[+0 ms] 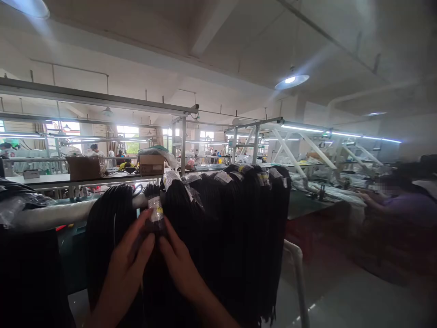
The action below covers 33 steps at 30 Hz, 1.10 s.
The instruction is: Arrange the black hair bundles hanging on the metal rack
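Note:
Black cable bundles (218,228) hang side by side over a wrapped horizontal rail (58,216). At the centre-left, my left hand (131,255) and my right hand (177,255) close in from both sides on one black bundle, just under its top. Clear plastic wrap with a white and yellow label (156,209) surrounds that part of the bundle. The left fingers press on the wrap's left edge, and the right fingers press on its lower right. Dark shadow hides the lower part of the bundle between my palms.
Cardboard boxes (152,165) stand on a long workbench (51,181) behind the rail. A bent metal rack leg (298,273) rises at the right. Farther right, a person in purple (409,207) sits beside a bench with pale material. More people are in the far background.

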Each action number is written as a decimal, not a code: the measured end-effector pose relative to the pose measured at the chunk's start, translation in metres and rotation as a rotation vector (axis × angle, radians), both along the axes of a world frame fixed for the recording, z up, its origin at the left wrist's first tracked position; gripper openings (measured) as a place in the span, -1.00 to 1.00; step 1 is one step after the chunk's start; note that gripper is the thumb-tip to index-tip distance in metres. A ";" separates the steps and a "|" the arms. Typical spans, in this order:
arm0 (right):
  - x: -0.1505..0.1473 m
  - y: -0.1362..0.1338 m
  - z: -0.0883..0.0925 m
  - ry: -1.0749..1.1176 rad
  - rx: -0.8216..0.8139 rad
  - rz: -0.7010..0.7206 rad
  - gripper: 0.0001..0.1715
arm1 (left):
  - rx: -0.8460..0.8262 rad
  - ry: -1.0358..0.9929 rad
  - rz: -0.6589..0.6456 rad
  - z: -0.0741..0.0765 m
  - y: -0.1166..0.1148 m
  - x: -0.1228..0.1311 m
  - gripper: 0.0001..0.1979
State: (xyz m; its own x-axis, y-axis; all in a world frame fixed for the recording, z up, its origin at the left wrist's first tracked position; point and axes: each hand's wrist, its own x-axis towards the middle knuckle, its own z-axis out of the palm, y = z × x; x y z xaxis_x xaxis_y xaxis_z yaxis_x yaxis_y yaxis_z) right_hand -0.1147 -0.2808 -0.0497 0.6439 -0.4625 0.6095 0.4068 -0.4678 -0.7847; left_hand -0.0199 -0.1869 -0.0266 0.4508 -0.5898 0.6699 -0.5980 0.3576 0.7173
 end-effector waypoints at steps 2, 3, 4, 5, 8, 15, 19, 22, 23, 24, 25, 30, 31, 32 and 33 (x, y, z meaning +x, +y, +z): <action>0.000 -0.001 0.002 -0.035 -0.002 0.032 -0.43 | -0.056 -0.010 0.044 0.000 0.004 -0.002 -0.60; -0.001 0.000 0.002 -0.042 -0.011 0.033 -0.44 | -0.098 -0.073 0.124 0.001 0.006 -0.003 -0.63; -0.001 0.000 0.001 -0.041 -0.020 0.025 -0.43 | -0.141 -0.162 0.227 0.004 0.009 -0.005 -0.67; -0.002 0.001 0.000 -0.036 -0.031 0.012 -0.42 | -0.177 -0.251 0.329 0.006 0.012 -0.006 -0.72; -0.004 0.002 -0.004 -0.019 -0.062 -0.007 -0.37 | -0.182 -0.380 0.458 0.017 0.019 -0.006 -0.83; -0.005 0.001 -0.008 -0.012 -0.083 -0.019 -0.34 | -0.185 -0.641 0.361 0.033 0.007 0.007 -0.72; -0.006 0.008 -0.017 -0.018 -0.097 -0.076 -0.34 | -0.259 -0.887 0.282 0.043 -0.010 0.008 -0.74; -0.008 0.014 -0.027 -0.020 -0.172 -0.184 -0.29 | -0.239 -0.958 0.281 0.053 -0.022 0.005 -0.73; -0.009 0.016 -0.030 -0.021 -0.220 -0.219 -0.26 | -0.219 -0.950 0.306 0.056 -0.024 0.004 -0.72; -0.010 0.016 -0.030 -0.022 -0.271 -0.249 -0.24 | -0.201 -0.930 0.337 0.059 -0.027 0.003 -0.70; -0.010 0.015 -0.029 -0.021 -0.318 -0.266 -0.22 | -0.179 -0.899 0.366 0.061 -0.029 0.001 -0.66; -0.010 0.007 -0.011 0.022 -0.319 -0.186 -0.09 | -0.161 -0.728 0.397 0.061 -0.032 -0.004 -0.57; -0.010 0.005 -0.008 0.029 -0.304 -0.162 -0.07 | -0.173 -0.700 0.398 0.059 -0.031 -0.004 -0.59; -0.010 0.003 -0.006 0.033 -0.289 -0.143 -0.05 | -0.182 -0.665 0.390 0.055 -0.028 -0.004 -0.62; -0.009 0.002 -0.005 0.034 -0.280 -0.128 -0.04 | -0.192 -0.612 0.368 0.050 -0.025 -0.005 -0.64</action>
